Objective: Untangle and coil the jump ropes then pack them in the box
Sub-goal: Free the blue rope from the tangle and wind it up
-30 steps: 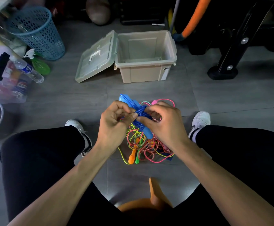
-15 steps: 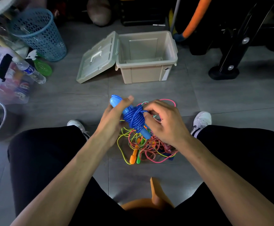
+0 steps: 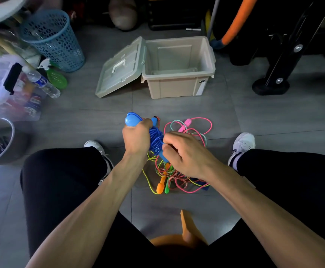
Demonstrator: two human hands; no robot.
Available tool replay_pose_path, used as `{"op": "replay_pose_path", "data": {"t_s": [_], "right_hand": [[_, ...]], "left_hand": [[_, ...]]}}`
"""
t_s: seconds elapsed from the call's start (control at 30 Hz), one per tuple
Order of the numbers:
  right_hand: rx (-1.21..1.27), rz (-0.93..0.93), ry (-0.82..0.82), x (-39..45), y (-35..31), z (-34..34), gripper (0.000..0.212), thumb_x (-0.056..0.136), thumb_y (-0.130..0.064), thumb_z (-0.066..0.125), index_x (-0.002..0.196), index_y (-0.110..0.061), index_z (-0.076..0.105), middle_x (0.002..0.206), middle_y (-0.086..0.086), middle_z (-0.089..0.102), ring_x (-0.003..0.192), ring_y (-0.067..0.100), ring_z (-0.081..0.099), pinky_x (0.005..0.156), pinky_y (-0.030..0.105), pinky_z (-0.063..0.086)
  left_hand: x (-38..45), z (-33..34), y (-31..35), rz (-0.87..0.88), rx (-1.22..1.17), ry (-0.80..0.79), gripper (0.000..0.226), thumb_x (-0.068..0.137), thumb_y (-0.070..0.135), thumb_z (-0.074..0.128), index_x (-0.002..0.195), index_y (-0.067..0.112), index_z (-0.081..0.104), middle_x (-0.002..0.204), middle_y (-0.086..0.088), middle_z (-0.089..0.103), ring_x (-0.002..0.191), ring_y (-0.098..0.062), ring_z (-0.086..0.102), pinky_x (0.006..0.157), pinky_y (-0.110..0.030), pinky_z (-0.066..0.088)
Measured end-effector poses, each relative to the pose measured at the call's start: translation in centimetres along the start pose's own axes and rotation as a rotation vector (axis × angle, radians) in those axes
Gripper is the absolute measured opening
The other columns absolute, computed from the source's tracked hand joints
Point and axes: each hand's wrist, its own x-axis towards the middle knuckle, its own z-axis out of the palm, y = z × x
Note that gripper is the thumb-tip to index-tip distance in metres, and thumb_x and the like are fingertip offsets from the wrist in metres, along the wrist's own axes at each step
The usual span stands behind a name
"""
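Above the floor tangle, the left hand (image 3: pixel 136 139) grips a glossy blue plastic jump rope (image 3: pixel 156 141) by its handles; the right hand (image 3: pixel 185 151) pinches its springy, light coils — likely slippery, best held around the wrapped middle.

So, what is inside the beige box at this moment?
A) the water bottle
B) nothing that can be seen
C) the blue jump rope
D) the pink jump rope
B: the beige box stands open with only its bare bottom showing, while the blue jump rope is held in the left hand and right hand.
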Motion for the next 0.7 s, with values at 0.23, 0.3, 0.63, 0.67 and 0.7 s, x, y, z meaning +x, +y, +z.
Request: {"op": "replay_pose_path", "data": {"t_s": [0.23,0.3,0.63,0.67,0.7], "right_hand": [[0.166,0.028,0.009,-0.9,0.2,-0.2,0.027,0.088,-0.014,0.046,0.063,-0.007,0.040,0.055,0.001,0.040,0.053,0.019,0.035,0.051,0.043,0.032],[0.210,0.069,0.021,-1.0,0.6,-0.2,0.027,0.089,-0.015,0.047,0.063,-0.009,0.042,0.054,0.001,0.042,0.052,0.018,0.037,0.051,0.042,0.033],[0.182,0.303,0.115,-0.4,4.0,-0.1,0.023,0.083,-0.024,0.047,0.071,-0.005,0.055,0.065,0.011,0.053,0.060,0.024,0.047,0.058,0.042,0.035],[0.164,0.286,0.127,-0.4,4.1,0.0,0.022,0.084,-0.022,0.048,0.073,-0.005,0.056,0.066,0.008,0.053,0.061,0.021,0.048,0.058,0.040,0.036],[0.143,0.274,0.129,-0.4,4.3,0.1,0.019,0.085,-0.020,0.051,0.075,-0.006,0.057,0.070,0.004,0.054,0.064,0.017,0.049,0.058,0.037,0.038]], "left_hand": [[1.0,0.2,-1.0,-0.013,0.111,-0.007,0.025,0.054,0.023,0.057,0.053,0.019,0.032,0.045,0.008,0.031,0.042,-0.013,0.029,0.042,-0.023,0.026],[1.0,0.2,-0.9,-0.021,0.127,-0.018,0.024,0.054,0.025,0.058,0.055,0.018,0.035,0.046,0.007,0.033,0.043,-0.013,0.031,0.044,-0.025,0.028],[0.5,-1.6,-0.5,0.035,0.094,-0.327,0.024,0.075,0.009,0.075,0.088,0.022,0.059,0.074,0.001,0.064,0.066,-0.015,0.063,0.052,-0.028,0.050],[0.3,-1.8,-0.5,0.042,0.076,-0.344,0.030,0.075,0.007,0.077,0.093,0.021,0.058,0.078,0.001,0.067,0.070,-0.017,0.066,0.056,-0.030,0.052],[0.3,-2.0,-0.5,0.047,0.050,-0.355,0.034,0.074,0.004,0.077,0.097,0.020,0.058,0.080,0.004,0.069,0.075,-0.019,0.067,0.060,-0.033,0.054]]}}
